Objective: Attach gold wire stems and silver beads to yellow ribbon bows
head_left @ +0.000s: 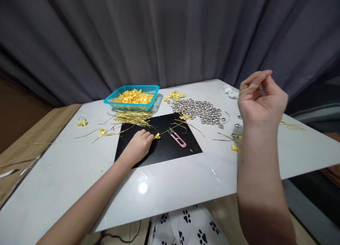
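Bare forearms, sleeveless; white paw-print garment (191,220) over the lap.

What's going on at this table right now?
A person sits at a white table. The left hand rests on a black mat, pinching a small yellow bow. The right hand is raised, holding a thin gold wire. Pink snips, silver beads and a teal basket of yellow bows lie nearby.

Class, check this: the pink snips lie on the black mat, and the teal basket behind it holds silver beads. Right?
Not quite. In the head view the teal basket holds yellow bows; the silver beads lie loose on the table. The pink snips do lie on the black mat.
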{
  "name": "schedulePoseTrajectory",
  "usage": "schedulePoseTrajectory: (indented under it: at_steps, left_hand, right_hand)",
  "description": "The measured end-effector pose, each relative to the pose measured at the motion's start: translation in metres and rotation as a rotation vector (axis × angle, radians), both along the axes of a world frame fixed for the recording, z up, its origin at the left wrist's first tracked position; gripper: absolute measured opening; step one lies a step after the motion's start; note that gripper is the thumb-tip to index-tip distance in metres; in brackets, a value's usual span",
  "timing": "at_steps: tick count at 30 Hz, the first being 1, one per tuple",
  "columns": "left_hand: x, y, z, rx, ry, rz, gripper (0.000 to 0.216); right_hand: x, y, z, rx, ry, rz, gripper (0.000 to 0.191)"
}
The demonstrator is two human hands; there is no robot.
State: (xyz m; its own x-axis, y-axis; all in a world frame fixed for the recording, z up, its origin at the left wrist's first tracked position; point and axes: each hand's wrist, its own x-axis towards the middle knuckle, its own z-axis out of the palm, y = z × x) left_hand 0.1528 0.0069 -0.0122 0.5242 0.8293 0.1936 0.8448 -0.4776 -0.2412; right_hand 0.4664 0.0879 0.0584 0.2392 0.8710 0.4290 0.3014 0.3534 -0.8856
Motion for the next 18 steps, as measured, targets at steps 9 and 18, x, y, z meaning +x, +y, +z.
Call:
schedulePoseTrajectory:
  at_steps: [9, 18]
  left_hand:
    - [-0.003, -0.004, -0.003, -0.067, -0.525, 0.020, 0.015]
    - [0.011, -0.011, 0.002, -0.189, -1.453, 0.142, 0.018]
  right_hand:
    - [-0.033, 0.017, -0.010, 0.009, 1.104, 0.344, 0.045]
    - [-0.119, -0.015, -0.039, -0.114, 0.508, 0.679, 0.008]
